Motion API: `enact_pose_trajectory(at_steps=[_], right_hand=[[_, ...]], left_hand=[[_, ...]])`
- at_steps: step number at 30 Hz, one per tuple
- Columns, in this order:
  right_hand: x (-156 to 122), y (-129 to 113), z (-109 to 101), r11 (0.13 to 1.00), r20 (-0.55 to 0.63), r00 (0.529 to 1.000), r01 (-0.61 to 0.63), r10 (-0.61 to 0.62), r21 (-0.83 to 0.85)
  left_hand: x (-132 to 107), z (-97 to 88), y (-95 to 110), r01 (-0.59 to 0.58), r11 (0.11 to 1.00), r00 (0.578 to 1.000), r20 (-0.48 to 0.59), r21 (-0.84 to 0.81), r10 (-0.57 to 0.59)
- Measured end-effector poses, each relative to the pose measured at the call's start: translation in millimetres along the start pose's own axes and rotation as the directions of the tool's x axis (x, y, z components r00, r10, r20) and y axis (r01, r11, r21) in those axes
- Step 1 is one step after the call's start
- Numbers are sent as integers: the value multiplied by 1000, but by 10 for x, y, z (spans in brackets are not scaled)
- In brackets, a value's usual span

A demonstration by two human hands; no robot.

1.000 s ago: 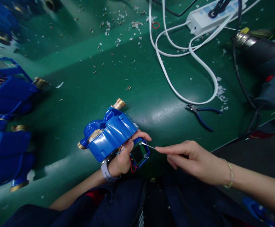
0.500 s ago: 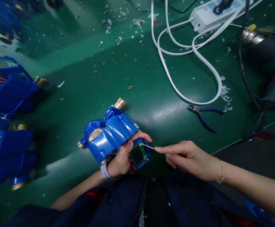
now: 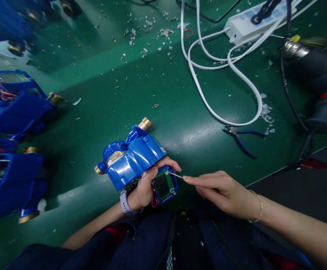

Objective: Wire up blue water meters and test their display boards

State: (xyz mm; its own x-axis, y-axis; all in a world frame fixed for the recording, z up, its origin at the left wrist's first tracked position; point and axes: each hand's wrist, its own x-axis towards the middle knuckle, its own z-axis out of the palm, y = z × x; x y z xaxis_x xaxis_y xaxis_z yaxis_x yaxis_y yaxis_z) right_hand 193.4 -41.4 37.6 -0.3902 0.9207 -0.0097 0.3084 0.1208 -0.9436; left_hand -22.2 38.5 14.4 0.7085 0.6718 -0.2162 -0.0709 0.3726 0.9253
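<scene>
Found display module [image 3: 163, 185] at lower centre of frame, grasped along its upper-left side by left hand [image 3: 148, 183]. Judged it light, stiff, fragile across the face; best taken by the blue rim [image 3: 176, 182], sparing the red wires [image 3: 154, 203]. Saw thin metal tool [image 3: 176, 174] pinched in right hand [image 3: 222, 191], angled at the module's upper corner; could not tell whether touching. Noted blue meter body [image 3: 136, 159] just above-left, probably heavy and slick. Farther out, logged pliers [image 3: 232, 130] right of centre, power strip [image 3: 243, 33] upper right.
</scene>
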Motion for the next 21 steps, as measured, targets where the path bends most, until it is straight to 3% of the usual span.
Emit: enact_pose_trajectory(at_steps=[3,7,10,13,14,16,18,19,21], right_hand=[[7,-16,79,938,48,985,-173,167,299],[-21,-30,211,773,110,934,-344,340,534],[-51,-24,312,661,144,892,-418,428,624],[-64,-37,351,635,150,881,-433,450,640],[-62,-53,342,668,134,887,-424,441,612],[-56,-102,299,820,46,924,-360,380,444],[-51,-164,245,961,-58,963,-255,262,104],[-50,-195,224,975,-86,977,-202,194,-96],[-52,-245,208,887,-77,992,-125,101,-445]], left_hand=[[-22,-4,10,10,998,1000,1,-67,-10],[-31,6,40,4,987,1000,6,-163,-3],[-28,23,63,-6,985,1000,-1,-174,6],[-26,37,69,-8,986,1000,-21,-167,5],[-24,39,66,-6,986,1000,-27,-167,2],[-19,38,58,-1,985,999,-35,-174,-5],[-11,34,48,6,987,999,-41,-161,-12],[-7,31,44,5,990,999,-46,-141,-11],[-2,29,37,-1,996,999,-41,-94,-3]])
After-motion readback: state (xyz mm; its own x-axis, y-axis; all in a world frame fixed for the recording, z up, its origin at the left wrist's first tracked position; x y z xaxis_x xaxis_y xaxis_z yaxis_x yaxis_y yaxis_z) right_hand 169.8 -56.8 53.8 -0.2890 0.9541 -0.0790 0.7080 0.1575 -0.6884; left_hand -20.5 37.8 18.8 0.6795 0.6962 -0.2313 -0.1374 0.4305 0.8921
